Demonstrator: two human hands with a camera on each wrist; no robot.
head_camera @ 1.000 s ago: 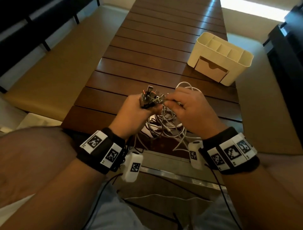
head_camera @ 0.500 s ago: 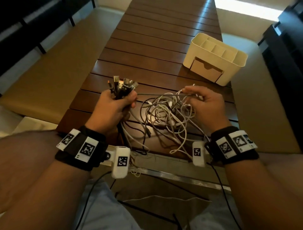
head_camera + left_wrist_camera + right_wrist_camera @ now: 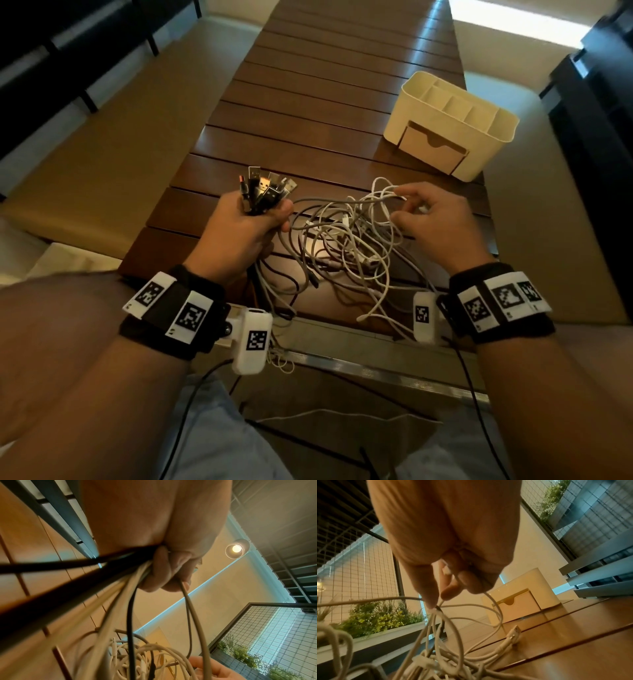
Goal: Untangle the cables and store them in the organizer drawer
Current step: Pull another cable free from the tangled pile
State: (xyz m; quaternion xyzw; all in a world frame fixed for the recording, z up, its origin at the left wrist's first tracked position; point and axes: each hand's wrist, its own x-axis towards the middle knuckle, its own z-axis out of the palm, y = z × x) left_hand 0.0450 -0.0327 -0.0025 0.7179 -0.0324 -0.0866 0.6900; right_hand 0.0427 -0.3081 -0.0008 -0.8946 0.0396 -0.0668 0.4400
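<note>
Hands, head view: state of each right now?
Left hand: closed, gripping the bundle of cable plug ends.
Right hand: closed, pinching a white cable from the tangle between thumb and fingers.

Dark brown slatted wooden table (image 3: 329,85), long, planks running crosswise. Cream desk organizer (image 3: 452,113) stands on it, compartments open on top, tan drawer (image 3: 432,148) in its front face pushed in. Nearer than the organizer, toward the table's near edge, a tangle of white, grey and black cables (image 3: 346,253) partly rests on the planks.
</note>
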